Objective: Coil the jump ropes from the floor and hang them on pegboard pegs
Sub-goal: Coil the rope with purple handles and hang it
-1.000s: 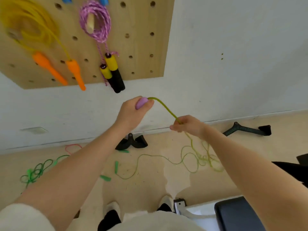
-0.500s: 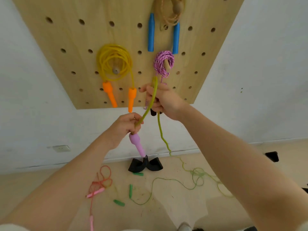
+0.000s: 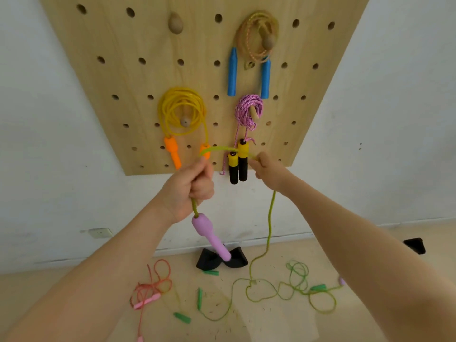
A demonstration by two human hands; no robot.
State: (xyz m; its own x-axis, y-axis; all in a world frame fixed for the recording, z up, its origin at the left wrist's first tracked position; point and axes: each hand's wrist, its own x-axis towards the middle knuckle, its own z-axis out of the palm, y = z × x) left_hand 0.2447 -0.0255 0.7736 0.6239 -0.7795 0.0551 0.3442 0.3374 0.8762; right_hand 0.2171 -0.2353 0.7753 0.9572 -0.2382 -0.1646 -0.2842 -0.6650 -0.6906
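- Your left hand (image 3: 190,186) is fisted around the green rope (image 3: 269,225) just above its purple handle (image 3: 209,234), which hangs free below the fist and tilts toward the wall.
- Your right hand (image 3: 267,172) pinches the same rope farther along; its fingers are curled round the cord.
- Between your two hands a short stretch of the rope arches upward, passing in front of the black-and-yellow handles (image 3: 238,164) on the pegboard (image 3: 148,77).
- From your right hand the rope drops straight down to the floor (image 3: 357,262), where the remainder lies in loose loops; its second purple handle (image 3: 341,280) lies at the far right of those loops, partly hidden by your forearm.
- Three ropes hang coiled on pegs: a yellow rope (image 3: 181,109) with orange handles, a pink braided rope (image 3: 248,111) carrying the black-and-yellow handles, and above it a tan rope (image 3: 256,38) with blue handles.
- One bare peg (image 3: 175,22) sticks out at the upper left of the board.
- On the floor to the left lies a red rope (image 3: 154,282) with pink handles, tangled.
- Another thin green rope with green handles (image 3: 182,317) lies between the red one and your rope's loops.
- A black object (image 3: 219,260) sits against the wall base, behind the hanging purple handle.
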